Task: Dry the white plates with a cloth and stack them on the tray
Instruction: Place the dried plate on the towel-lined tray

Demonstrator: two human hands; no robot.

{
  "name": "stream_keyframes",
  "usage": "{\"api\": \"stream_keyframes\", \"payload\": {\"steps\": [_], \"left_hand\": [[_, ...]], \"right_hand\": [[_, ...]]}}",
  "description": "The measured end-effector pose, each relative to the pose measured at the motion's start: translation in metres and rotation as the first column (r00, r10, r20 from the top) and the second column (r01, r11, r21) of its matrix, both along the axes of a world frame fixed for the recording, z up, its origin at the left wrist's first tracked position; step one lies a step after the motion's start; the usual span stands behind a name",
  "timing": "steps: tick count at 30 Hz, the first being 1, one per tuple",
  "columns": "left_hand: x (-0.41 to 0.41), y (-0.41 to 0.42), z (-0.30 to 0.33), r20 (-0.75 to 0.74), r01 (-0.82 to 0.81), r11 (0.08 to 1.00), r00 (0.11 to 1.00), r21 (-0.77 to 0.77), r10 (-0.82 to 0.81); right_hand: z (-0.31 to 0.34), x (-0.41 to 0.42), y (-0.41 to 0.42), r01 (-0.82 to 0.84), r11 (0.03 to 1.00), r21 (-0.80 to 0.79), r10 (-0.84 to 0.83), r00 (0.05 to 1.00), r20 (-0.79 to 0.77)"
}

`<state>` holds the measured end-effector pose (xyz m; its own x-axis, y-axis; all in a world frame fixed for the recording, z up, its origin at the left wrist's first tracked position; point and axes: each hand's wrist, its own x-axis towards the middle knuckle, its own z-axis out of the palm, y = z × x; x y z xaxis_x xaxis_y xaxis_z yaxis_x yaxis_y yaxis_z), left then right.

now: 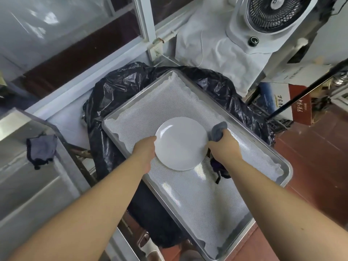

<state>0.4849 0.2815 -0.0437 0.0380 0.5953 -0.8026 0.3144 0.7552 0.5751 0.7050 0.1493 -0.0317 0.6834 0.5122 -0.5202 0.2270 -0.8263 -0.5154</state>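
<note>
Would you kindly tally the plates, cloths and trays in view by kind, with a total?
White plate: 1, held over the tray
Grey cloths: 2, one in the right hand, one on the steel counter
Metal tray: 1
Total: 4

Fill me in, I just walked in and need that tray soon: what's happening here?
A person is drying a white plate over the metal tray. The left hand holds the plate's edge, while the right hand grips a grey cloth against the opposite rim. The tray, lined with a mesh mat, has no stacked plates visible yet. Another dark cloth lies on the steel counter to the left.
</note>
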Motion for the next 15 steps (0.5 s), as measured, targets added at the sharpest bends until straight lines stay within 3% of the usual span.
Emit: {"api": "stream_keyframes", "payload": {"steps": [3,10,15], "left_hand": [[-0.012,-0.012,0.017,-0.026,0.128,0.989,0.992,0.075,-0.126],[-0.072,-0.054,0.059,0.022,0.059,0.977,0.998,0.203,-0.064],[-0.138,-0.087,0.084,-0.007,0.009,0.958,1.0,0.288,-0.007]], "right_hand": [[0.017,0.001,-0.013,0.013,1.0,0.003,-0.013,0.999,0.033],[0.071,-0.029,-0.035,-0.064,0.994,0.087,0.064,0.998,0.001],[0.102,-0.083,-0.037,-0.189,0.972,0.136,0.181,0.981,0.072]]}}
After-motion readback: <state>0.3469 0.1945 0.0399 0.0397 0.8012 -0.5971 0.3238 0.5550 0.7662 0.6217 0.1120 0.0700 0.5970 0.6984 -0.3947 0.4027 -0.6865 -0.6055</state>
